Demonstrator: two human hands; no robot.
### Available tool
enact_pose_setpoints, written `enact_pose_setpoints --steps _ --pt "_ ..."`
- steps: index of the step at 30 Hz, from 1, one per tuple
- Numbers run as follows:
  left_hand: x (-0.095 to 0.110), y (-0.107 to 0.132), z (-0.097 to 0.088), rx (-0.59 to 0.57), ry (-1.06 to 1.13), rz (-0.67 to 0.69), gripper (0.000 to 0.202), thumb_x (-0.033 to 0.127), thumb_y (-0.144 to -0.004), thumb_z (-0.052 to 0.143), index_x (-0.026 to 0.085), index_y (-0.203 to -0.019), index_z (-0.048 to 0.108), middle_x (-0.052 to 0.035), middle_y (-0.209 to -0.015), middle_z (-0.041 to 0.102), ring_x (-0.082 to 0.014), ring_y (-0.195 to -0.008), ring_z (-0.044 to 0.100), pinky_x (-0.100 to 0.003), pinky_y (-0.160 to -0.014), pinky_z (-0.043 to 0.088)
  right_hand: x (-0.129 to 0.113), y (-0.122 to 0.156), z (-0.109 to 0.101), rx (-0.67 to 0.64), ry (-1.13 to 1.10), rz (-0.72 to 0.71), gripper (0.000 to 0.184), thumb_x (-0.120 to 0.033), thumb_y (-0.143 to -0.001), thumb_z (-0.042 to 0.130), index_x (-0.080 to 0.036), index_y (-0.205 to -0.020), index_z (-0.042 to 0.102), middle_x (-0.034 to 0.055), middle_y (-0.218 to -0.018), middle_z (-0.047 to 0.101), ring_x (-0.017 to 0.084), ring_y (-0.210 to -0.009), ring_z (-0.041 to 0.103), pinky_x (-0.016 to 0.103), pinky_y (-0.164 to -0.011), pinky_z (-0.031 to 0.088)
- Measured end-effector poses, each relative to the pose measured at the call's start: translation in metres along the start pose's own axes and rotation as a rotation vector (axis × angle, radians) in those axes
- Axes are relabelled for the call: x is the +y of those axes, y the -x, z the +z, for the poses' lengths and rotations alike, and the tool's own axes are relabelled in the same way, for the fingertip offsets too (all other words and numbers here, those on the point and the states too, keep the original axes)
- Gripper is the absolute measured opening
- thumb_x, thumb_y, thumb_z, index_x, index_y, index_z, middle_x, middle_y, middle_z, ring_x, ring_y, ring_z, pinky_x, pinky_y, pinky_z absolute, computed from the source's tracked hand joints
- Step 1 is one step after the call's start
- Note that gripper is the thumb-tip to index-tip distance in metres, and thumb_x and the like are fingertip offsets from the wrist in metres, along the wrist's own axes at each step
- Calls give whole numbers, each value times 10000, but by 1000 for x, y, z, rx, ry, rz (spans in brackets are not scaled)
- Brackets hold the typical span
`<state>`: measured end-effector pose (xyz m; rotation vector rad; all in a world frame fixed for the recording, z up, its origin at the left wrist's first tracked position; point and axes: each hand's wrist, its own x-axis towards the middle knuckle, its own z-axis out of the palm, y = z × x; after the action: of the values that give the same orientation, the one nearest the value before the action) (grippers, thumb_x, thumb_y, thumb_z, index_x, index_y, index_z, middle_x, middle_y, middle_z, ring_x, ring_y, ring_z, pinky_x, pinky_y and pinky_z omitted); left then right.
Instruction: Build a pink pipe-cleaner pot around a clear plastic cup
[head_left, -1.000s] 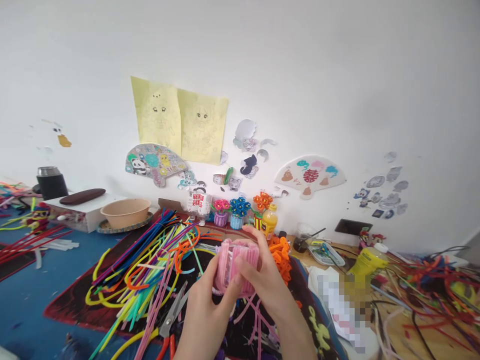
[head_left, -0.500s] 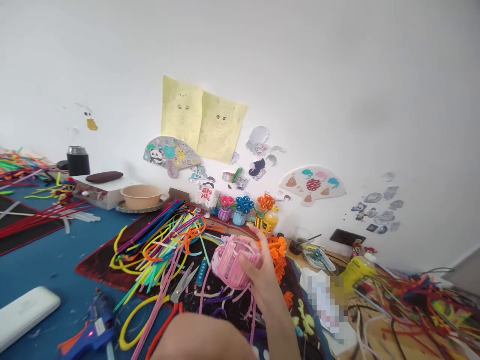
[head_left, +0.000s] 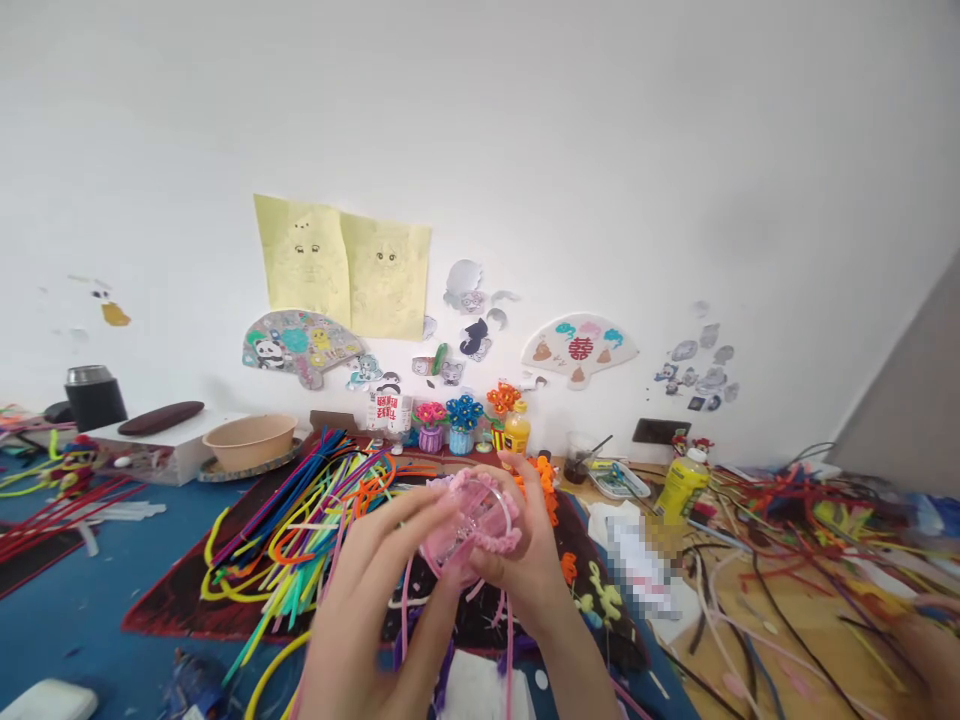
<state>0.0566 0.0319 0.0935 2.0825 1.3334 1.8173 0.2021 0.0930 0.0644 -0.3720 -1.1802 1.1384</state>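
Both my hands hold up a small pink basket [head_left: 471, 520] woven from fuzzy pipe cleaners, its open top turned toward me. My right hand [head_left: 529, 560] grips its right side, thumb on the rim. My left hand [head_left: 367, 600] touches its left side with fingers stretched along it. Loose pink stems hang below the basket over a dark mat [head_left: 180, 600].
A heap of coloured pipe cleaners [head_left: 300, 520] lies left of my hands. A tan bowl [head_left: 250, 440], small flower pots [head_left: 459, 425], a yellow bottle [head_left: 682, 482] and tangled wires [head_left: 825, 540] line the table. Another person's hand [head_left: 934, 650] shows at far right.
My left hand has come back up onto the basket after dropping low half a second ago. The basket has tipped so its opening faces me, and my view has swung to the right.
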Motion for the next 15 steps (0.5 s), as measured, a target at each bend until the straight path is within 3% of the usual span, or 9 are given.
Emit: enact_pose_setpoints --steps 4,6,10,15 --pt "-24 -13 26 -246 126 -48 480 409 -969 539 289 -1421 432 -100 -1463 541 -267 -1340 526 -453 -1086 484 -15 -12 -3 -37 3 -49 761 -380 -659 920 -348 -1285 488 28 -1220 614 234 -1140 618 350 -986 483" --pt "-30 -20 39 -293 216 -101 501 440 -970 514 260 -1428 416 -118 -1502 509 -277 -1371 499 -480 -1114 453 -22 -20 -5 -24 -11 -48 717 -372 -679 908 -338 -1271 505 19 -1200 616 204 -1103 632 307 -957 499" --pt "-29 -35 61 -260 291 -159 575 492 -924 561 238 -1418 414 -139 -1522 481 -310 -1390 471 -561 -1146 387 -30 -33 -11 -12 2 -39 706 -406 -678 903 -318 -1266 522 30 -1195 603 209 -1069 643 316 -944 520" --pt "-25 -39 73 -135 286 -209 559 540 -901 571 236 -1363 487 -136 -1458 550 -318 -1346 517 -564 -1123 411 -25 -40 -16 2 -44 5 693 -454 -758 837 -317 -1341 490 43 -1259 607 212 -1131 624 350 -1032 475"
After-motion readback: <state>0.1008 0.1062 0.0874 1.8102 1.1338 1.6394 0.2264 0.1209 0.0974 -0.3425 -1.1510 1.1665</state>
